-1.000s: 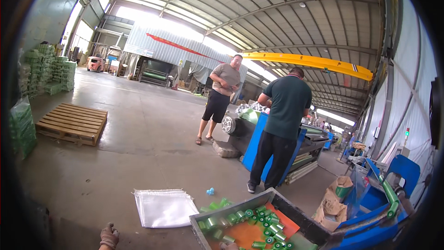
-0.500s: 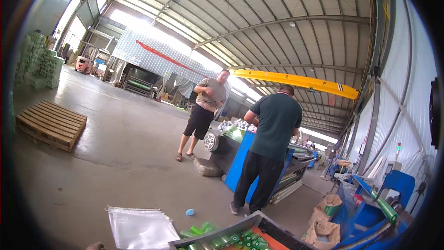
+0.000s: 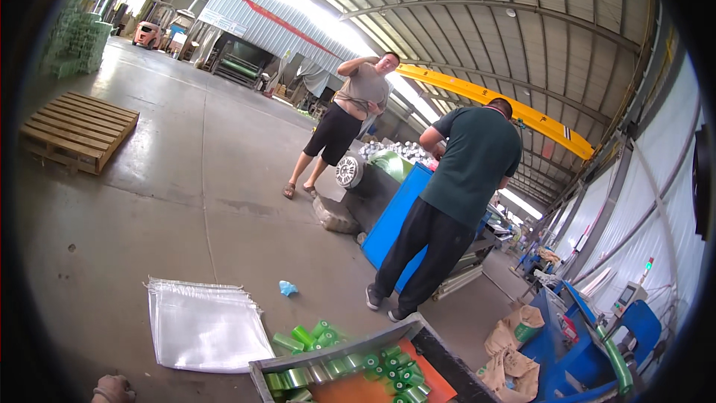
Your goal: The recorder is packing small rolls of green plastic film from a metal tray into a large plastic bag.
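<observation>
Only the top of my left hand (image 3: 113,389) shows, at the lower left edge; its fingers are mostly cut off, so their grip is hidden. My right hand is out of view. A stack of white woven sacks (image 3: 205,326) lies on the floor to the right of the left hand. Further right, a dark-rimmed bin (image 3: 339,353) holds several rolls of green film (image 3: 297,377) over an orange bottom. More green rolls (image 3: 303,336) are heaped beyond its far left rim.
A person in a dark shirt (image 3: 473,168) stands behind the bin at a blue machine (image 3: 395,220); another person (image 3: 362,93) faces this way. A wooden pallet (image 3: 78,127) lies left. Paper sacks (image 3: 511,373) and blue equipment (image 3: 556,347) stand right. A blue scrap (image 3: 288,288) lies on the floor.
The view has tilted downward, showing more of the bin, sacks and left hand. The facing person has raised an arm toward the head.
</observation>
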`<state>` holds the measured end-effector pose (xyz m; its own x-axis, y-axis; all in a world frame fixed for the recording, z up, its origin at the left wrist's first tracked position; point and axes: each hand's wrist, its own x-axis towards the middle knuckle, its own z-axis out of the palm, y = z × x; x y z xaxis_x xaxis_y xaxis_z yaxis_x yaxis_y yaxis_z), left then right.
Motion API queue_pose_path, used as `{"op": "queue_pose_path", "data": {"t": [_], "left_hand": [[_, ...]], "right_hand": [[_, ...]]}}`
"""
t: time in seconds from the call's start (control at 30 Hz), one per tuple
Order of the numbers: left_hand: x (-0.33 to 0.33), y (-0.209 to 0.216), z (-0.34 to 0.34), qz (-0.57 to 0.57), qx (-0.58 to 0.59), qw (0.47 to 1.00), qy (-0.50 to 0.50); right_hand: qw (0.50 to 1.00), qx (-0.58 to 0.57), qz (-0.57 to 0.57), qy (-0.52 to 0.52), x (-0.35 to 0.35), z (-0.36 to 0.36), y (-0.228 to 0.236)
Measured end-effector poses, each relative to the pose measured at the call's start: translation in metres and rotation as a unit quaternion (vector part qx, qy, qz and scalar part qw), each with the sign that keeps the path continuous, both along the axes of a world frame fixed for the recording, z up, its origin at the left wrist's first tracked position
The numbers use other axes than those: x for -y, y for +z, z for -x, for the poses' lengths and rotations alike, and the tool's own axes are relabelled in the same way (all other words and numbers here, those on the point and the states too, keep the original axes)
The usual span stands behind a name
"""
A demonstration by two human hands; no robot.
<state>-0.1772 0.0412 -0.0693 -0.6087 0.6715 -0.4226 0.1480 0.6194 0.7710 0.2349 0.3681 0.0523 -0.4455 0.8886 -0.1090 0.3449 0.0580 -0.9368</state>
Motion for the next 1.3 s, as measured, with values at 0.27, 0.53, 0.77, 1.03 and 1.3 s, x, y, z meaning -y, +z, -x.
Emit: {"op": "queue_pose_path", "data": {"t": [0.27, 0.53, 0.77, 1.03, 1.3], "left_hand": [[-0.010, 0.152, -0.048, 0.042, -0.145, 0.986, -0.072], [0.005, 0.186, -0.085, 0.063, -0.257, 0.961, -0.080], [0.038, 0.189, -0.097, 0.101, -0.273, 0.953, -0.080], [0.048, 0.178, -0.093, 0.186, -0.298, 0.936, -0.026], [0.060, 0.082, -0.054, 0.122, -0.339, 0.924, -0.129]], "right_hand": [[1.000, -0.011, -0.009, -0.010, 0.010, -0.005, 0.008], [0.994, -0.089, -0.043, -0.057, 0.039, -0.008, 0.033], [0.988, -0.015, -0.112, -0.102, 0.075, -0.023, 0.061], [0.976, -0.023, -0.099, -0.192, 0.016, -0.074, -0.003], [0.949, -0.059, -0.052, -0.306, 0.039, -0.121, -0.021]]}}
